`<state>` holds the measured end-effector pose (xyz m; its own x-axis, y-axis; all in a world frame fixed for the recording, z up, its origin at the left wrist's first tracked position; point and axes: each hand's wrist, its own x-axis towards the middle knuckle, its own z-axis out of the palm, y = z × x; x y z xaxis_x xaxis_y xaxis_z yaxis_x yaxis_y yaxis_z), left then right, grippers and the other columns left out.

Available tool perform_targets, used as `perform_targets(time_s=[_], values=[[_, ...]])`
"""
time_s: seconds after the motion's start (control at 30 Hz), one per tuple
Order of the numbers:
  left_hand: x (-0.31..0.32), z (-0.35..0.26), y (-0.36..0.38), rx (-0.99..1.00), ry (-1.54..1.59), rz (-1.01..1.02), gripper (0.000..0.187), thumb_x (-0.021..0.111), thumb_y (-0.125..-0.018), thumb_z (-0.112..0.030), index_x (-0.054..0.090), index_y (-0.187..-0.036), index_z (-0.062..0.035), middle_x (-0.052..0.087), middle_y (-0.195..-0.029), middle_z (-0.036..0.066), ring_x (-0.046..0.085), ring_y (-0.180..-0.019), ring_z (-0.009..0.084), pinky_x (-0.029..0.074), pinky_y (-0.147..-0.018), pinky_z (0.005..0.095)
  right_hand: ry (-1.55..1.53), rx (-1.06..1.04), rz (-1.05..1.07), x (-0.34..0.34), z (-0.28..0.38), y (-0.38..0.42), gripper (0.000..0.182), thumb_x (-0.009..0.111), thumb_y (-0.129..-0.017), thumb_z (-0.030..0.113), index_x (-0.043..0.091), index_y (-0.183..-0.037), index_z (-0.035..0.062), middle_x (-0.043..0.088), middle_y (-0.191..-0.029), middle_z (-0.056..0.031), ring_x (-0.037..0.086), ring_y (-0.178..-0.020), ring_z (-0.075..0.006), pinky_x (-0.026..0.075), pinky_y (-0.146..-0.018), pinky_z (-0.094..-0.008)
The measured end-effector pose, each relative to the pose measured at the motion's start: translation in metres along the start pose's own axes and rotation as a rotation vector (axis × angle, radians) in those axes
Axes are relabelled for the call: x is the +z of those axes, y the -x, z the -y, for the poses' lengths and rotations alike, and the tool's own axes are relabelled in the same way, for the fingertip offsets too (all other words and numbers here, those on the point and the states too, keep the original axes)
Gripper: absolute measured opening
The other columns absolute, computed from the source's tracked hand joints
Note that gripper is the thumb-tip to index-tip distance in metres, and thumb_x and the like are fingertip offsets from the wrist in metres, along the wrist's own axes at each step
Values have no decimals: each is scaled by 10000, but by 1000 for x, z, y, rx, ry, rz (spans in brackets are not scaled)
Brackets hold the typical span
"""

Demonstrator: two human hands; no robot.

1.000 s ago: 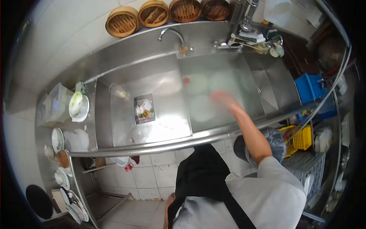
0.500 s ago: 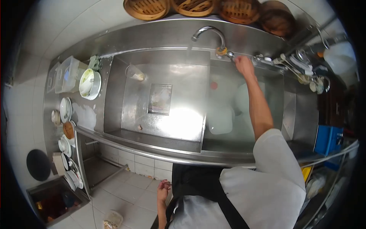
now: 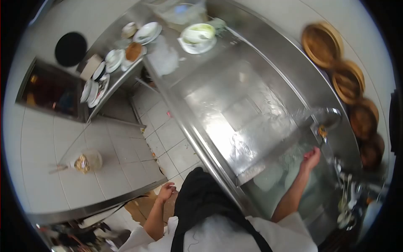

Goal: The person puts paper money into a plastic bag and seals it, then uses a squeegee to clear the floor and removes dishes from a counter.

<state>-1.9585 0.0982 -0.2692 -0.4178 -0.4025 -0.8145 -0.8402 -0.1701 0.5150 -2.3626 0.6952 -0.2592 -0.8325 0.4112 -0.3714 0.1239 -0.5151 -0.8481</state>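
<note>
My right hand [image 3: 311, 158] is over the water-filled basin, just beside the base of the tap [image 3: 322, 131]. Its fingers are loosely bent and a little blurred, and I see nothing in them. The curved spout [image 3: 333, 111] points over the other basin [image 3: 239, 115], whose metal floor looks wet. Under the cloudy water lie pale dishes [image 3: 268, 179]. Down by the black apron [image 3: 197, 193], my left hand [image 3: 167, 191] hangs clear of the sink with its fingers partly stretched and nothing visible in it.
White bowls [image 3: 197, 38] are stacked on the counter at the sink's far end. More plates [image 3: 113, 61] line the side ledge. Several bamboo steamers [image 3: 321, 44] stand along the right wall. Ladles and utensils [image 3: 346, 201] hang at lower right. A metal rail [image 3: 189, 138] edges the sink.
The view has swung round to the left, so the sink now runs diagonally. My right hand has come slightly away from the tap handle. My left hand stays low beside the apron.
</note>
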Motion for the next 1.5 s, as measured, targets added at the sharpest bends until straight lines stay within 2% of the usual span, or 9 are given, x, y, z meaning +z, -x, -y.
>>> perform_targets(time_s=[0.13, 0.37, 0.73, 0.93, 1.03, 1.17, 1.27, 1.3, 1.5], values=[[-7, 39, 0, -98, -301, 57, 318, 636, -842, -168, 633, -1115, -4, 688, -885, 108, 665, -802, 168, 529, -708, 297, 69, 93, 69, 203, 49, 61, 29, 580, -876, 98, 578, -847, 93, 525, -629, 22, 490, -543, -128, 464, -566, -263], [-43, 80, -25, -79, 60, -90, 317, 647, -851, -173, 624, -1149, -67, 692, -892, 92, 674, -758, 173, 521, -611, 301, -406, 489, 725, 147, -42, -122, 32, 543, -832, -18, 551, -833, -49, 623, -940, -211, 639, -916, -301, 572, -846, -355], [-136, 222, -121, -155, 116, -20, 236, 604, -875, -194, 664, -985, 6, 696, -892, 131, 684, -657, 238, 569, -599, 373, 201, 135, -244, 198, 55, -61, 274, 637, -850, 230, 462, -673, 116, 401, -589, 10, 455, -533, -139, 518, -536, -261], [-191, 183, -119, -187, 567, -301, 244, 619, -833, -142, 648, -1032, -2, 675, -812, 96, 682, -668, 194, 516, -518, 314, 260, 168, 406, 353, 18, -7, 136, 663, -889, 200, 582, -809, 126, 549, -599, 22, 566, -577, -107, 516, -580, -236], [-207, 261, -166, 133, 0, -140, 270, 594, -857, -133, 646, -1090, -6, 673, -849, 96, 684, -725, 201, 516, -552, 303, 466, -204, 727, 462, -31, 41, 597, 638, -918, 83, 330, -1411, -52, 446, -1387, -167, 497, -1260, -295, 420, -1093, -344], [-213, 142, -94, -181, 643, -312, 302, 595, -884, -162, 605, -1148, -17, 669, -915, 89, 665, -758, 169, 516, -594, 293, 300, 404, 891, 549, -58, -1, 252, 619, -935, 120, 602, -1140, -25, 660, -1047, -125, 649, -984, -198, 545, -888, -349], [-201, 140, -70, -249, 821, -369, 339, 603, -884, -167, 572, -1190, -23, 662, -942, 81, 661, -763, 156, 512, -596, 291, 2150, -266, 708, 555, -130, 13, 195, 608, -926, 178, 655, -1027, 17, 689, -873, -107, 663, -810, -203, 546, -713, -355], [-194, 145, -61, -277, 899, -394, 355, 607, -882, -167, 562, -1205, -26, 660, -951, 77, 661, -766, 153, 511, -597, 292, 2294, -1014, 484, 543, -146, 23, 233, 587, -916, 234, 658, -1016, 37, 685, -836, -110, 649, -793, -211, 520, -674, -349], [-89, 153, -15, -495, 753, -490, 309, 618, -857, -162, 619, -1140, -39, 684, -866, 71, 681, -746, 153, 526, -559, 295, 1038, -438, 927, 644, -207, 117, 316, 667, -919, 193, 517, -1159, 52, 631, -1077, -101, 637, -882, -210, 562, -758, -324]])
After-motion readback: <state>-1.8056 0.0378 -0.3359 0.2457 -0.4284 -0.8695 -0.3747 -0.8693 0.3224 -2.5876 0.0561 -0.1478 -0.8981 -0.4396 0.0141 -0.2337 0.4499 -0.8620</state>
